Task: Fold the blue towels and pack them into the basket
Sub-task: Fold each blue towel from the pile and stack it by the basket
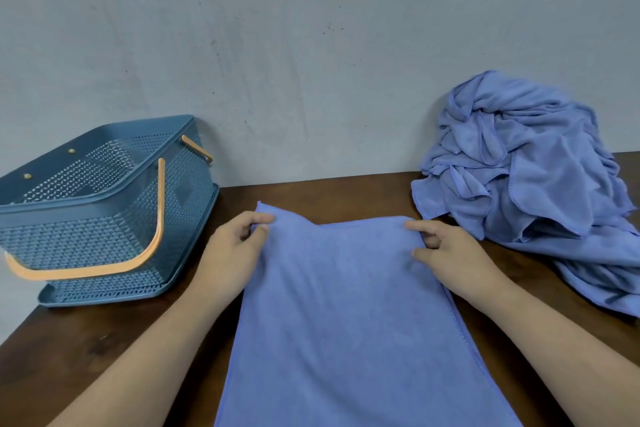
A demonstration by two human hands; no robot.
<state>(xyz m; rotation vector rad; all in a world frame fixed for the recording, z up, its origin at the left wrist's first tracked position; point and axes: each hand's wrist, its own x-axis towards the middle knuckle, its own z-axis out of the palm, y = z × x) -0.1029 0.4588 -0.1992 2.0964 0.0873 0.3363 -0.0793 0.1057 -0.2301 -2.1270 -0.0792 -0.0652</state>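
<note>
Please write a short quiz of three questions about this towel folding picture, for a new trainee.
1. True or false: the basket stands to the right of the flat towel.
2. Where do the left hand and the right hand pinch the flat towel? A) at its two far corners B) at its two near corners C) in its middle
3. Fill in: the heap of unfolded towels lies on the table to the ____ of the flat towel.

Key: 1 false; 2 A; 3 right.
</note>
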